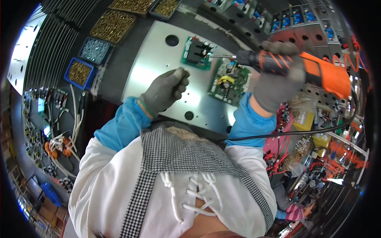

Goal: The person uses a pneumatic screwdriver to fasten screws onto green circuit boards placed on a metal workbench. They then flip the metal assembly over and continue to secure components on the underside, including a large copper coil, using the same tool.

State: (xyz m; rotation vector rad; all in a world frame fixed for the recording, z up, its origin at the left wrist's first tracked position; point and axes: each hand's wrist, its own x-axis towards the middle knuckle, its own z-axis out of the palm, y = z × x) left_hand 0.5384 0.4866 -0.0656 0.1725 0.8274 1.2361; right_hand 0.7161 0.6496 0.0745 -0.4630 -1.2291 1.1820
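Observation:
My right hand [279, 79], in a grey glove, grips an orange and black electric screwdriver [321, 73]. Its thin bit points left and ends close to the right edge of a small green circuit board [197, 53] with black parts. My left hand [166, 90], gloved too, is curled just below that board, thumb against fingers; whatever may be inside stays hidden. A larger green circuit board [230, 81] with a yellow-wrapped coil lies below the bit. Both boards rest on a shiny metal plate [152, 59] with round holes.
Bins of brass-coloured screws [112, 26] and a blue bin of silvery screws [95, 50] stand at the upper left. The screwdriver's black cable [293, 133] runs across my right forearm. Metal panels with blue parts [293, 18] line the upper right. A person [295, 212] is at lower right.

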